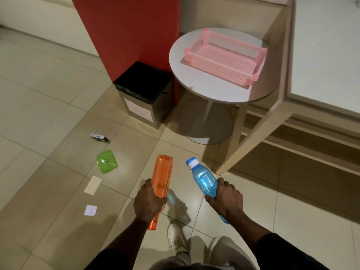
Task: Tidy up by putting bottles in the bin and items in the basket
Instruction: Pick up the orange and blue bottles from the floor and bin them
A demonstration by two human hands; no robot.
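Note:
My left hand (148,203) grips an orange bottle (162,174) held base-forward, its cap pointing back toward me. My right hand (226,199) grips a blue bottle (202,178) with a white and blue cap pointing forward. Ahead on the floor stands a square bin (144,98) lined with a black bag. A pink slatted basket (226,59) with nothing inside rests on a round white table (194,78). On the tiles to the left lie a green container (106,161), a small dark box (99,137), a beige card (93,185) and a white paper (90,210).
A red pillar (126,36) rises behind the bin. A wooden-framed desk (292,94) with a white top fills the right side, one leg near the blue bottle. My white shoe (175,238) shows below my hands.

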